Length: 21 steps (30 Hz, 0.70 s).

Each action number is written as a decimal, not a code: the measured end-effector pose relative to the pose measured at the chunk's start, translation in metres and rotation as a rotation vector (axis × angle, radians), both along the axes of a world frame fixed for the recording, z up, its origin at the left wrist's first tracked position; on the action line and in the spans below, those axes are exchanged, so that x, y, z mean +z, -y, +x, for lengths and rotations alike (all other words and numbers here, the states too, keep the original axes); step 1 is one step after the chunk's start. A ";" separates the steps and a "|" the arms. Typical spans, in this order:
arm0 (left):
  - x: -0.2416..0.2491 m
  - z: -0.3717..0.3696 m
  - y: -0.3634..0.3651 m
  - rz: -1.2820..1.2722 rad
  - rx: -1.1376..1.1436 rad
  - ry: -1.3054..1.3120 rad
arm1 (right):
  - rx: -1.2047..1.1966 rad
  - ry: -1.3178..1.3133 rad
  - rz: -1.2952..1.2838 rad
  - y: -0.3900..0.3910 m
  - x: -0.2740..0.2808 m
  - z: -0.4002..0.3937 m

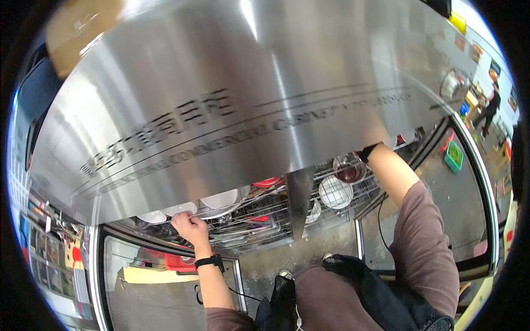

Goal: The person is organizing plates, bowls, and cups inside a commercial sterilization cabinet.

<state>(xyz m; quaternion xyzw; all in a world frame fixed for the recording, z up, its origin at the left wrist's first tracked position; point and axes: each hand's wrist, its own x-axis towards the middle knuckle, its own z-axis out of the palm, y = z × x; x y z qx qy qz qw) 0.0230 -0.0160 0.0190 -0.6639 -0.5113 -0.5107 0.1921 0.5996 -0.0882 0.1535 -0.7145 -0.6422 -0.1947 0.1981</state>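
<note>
A tall steel cabinet point(248, 71) fills the upper view, its glass doors open to both sides. My left hand point(189, 225), with a black band on the wrist, is at the front edge of a wire shelf, its fingers closed at the rim of a white bowl point(181, 209). Another white bowl point(152, 217) is to its left and a larger white dish point(221, 202) to its right. My right forearm point(393, 172) reaches into the cabinet's right side; that hand is hidden behind the steel top panel.
A white round dish point(335, 192) and a dark red bowl point(349, 169) sit on the right racks. The open left door point(165, 298) and right door point(441, 204) flank me. A green basket point(454, 156) and another person point(488, 110) are at the far right.
</note>
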 end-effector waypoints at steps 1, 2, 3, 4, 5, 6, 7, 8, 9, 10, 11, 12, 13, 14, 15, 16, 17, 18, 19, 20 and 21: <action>0.000 -0.001 -0.001 0.009 -0.018 -0.004 | -0.023 0.014 0.008 -0.001 -0.001 -0.001; -0.001 -0.001 -0.002 0.021 -0.018 0.001 | -0.045 0.025 0.014 -0.001 -0.001 -0.001; -0.001 -0.001 -0.002 0.031 -0.019 0.006 | -0.064 0.037 0.021 0.000 -0.001 -0.001; -0.002 0.000 -0.002 0.028 -0.018 0.018 | -0.080 0.047 0.027 0.000 -0.001 -0.001; -0.002 0.000 -0.002 0.024 -0.019 0.026 | -0.091 0.054 0.034 0.001 -0.001 -0.001; -0.002 -0.001 -0.002 0.020 -0.022 0.034 | -0.102 0.060 0.039 0.003 -0.002 -0.003; -0.003 -0.002 -0.003 0.028 -0.023 0.026 | -0.116 0.067 0.044 0.004 -0.003 -0.004; -0.003 -0.004 -0.005 0.038 -0.027 0.017 | -0.126 0.068 0.051 0.006 -0.004 -0.004; -0.005 -0.004 -0.006 0.047 -0.032 0.006 | -0.134 0.069 0.057 0.009 -0.005 -0.006; -0.007 -0.005 -0.008 0.066 -0.038 0.006 | -0.141 0.074 0.062 0.012 -0.005 -0.008; -0.008 -0.005 -0.009 0.062 -0.035 0.009 | -0.151 0.077 0.066 0.016 -0.005 -0.009; -0.010 -0.005 -0.009 0.058 -0.034 0.007 | -0.159 0.088 0.053 0.016 -0.007 -0.010; -0.011 -0.006 -0.010 0.056 -0.033 0.001 | -0.167 0.097 0.040 0.017 -0.008 -0.012; -0.013 -0.007 -0.013 0.057 -0.022 0.004 | -0.173 0.117 -0.005 0.013 -0.011 -0.010; -0.012 -0.008 -0.014 0.070 -0.016 0.006 | -0.178 0.137 -0.051 0.010 -0.015 -0.008; -0.011 -0.006 -0.014 0.081 -0.014 0.008 | -0.162 0.168 -0.065 0.007 -0.017 -0.003; -0.011 -0.003 -0.014 0.092 -0.015 0.013 | -0.151 0.200 -0.080 0.008 -0.019 0.002; -0.012 -0.004 -0.013 0.068 -0.017 0.008 | -0.150 0.192 -0.036 0.016 -0.009 -0.011; -0.009 -0.002 -0.011 0.085 -0.031 0.012 | -0.155 0.185 0.009 0.026 0.015 -0.039; -0.011 -0.002 -0.013 0.098 -0.024 -0.003 | -0.123 0.188 0.037 0.030 0.015 -0.037; -0.014 -0.005 -0.015 0.109 -0.020 -0.019 | -0.092 0.192 0.063 0.033 0.016 -0.034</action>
